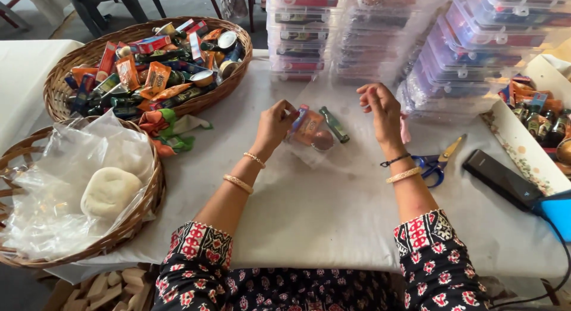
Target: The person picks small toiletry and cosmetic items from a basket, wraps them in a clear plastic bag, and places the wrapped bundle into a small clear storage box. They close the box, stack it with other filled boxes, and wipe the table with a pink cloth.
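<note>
My left hand (275, 125) pinches the edge of a clear plastic pouch (309, 135) resting on the white table (333, 210). Inside or against the pouch I see an orange sachet (309, 124), a small dark green bottle (333, 124) and a round brownish tin (323, 140). My right hand (380, 112) hovers a little to the right of the pouch, its fingers curled and slightly apart, holding nothing that I can make out. A pink scrap (405, 130) lies just beside that hand.
A wicker basket (65, 79) of sachets, bottles and tins stands at the back left. A nearer basket (151, 198) holds clear bags and a pale lump. Stacked clear boxes (464, 43) line the back. Scissors (437, 162), a black device (502, 180) and a tray (523, 150) lie right.
</note>
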